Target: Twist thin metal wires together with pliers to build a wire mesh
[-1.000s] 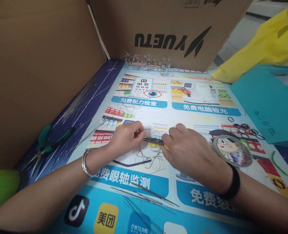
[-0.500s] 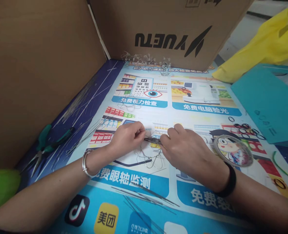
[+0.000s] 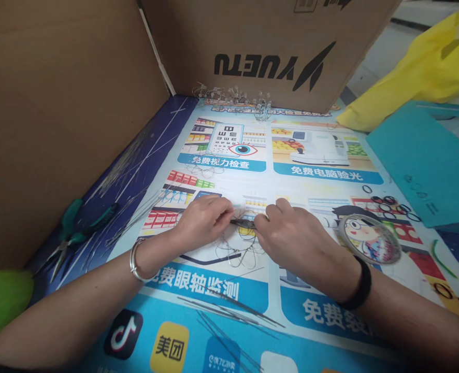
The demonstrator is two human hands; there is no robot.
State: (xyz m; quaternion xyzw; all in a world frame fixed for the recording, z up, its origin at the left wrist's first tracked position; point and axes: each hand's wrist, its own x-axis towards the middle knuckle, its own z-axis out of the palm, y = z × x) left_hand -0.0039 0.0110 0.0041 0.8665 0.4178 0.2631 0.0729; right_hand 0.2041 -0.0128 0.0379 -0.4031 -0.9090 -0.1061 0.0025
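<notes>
Closed around a pair of pliers, my right hand (image 3: 291, 233) hides their handles. The dark jaws of the pliers (image 3: 243, 223) point left toward my left hand (image 3: 208, 217), whose fingers are pinched together on the looped wire piece. This wire piece (image 3: 245, 254) of thin, bent loops hangs between and just below both hands, over the printed sheet. Which strand the jaws grip is too small to tell. My left fingertips sit very near the tip of the jaws.
Green-handled pliers (image 3: 72, 228) lie at left beside loose straight wires (image 3: 124, 160). More cut wires (image 3: 233, 305) lie in front. A round clear container (image 3: 369, 238) and several small rings (image 3: 388, 204) are at right. Beaded wire pieces (image 3: 261, 106) stand before the cardboard box (image 3: 268, 31).
Both hands hold nearly the same place and grip. The view has shifted very slightly; nothing was let go or taken up.
</notes>
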